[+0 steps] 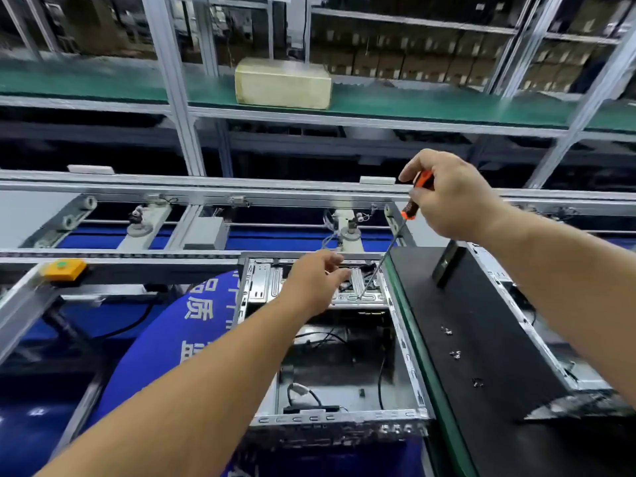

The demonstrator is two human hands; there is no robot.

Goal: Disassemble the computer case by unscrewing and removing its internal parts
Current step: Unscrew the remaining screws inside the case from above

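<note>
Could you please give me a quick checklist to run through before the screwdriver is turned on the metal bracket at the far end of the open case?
1. Tip of the orange-and-black-handled screwdriver seated on the silver perforated metal bracket: touching the bracket; seated in a screw head, cannot tell.
2. Right hand grips the handle: ok.
3. Left hand steadying the bracket area: resting there, fingers relaxed; ok.
4. Black cables inside the open grey metal computer case clear of the shaft: ok.
5. Removed small silver screws parked on the black flat panel: ok.
</note>
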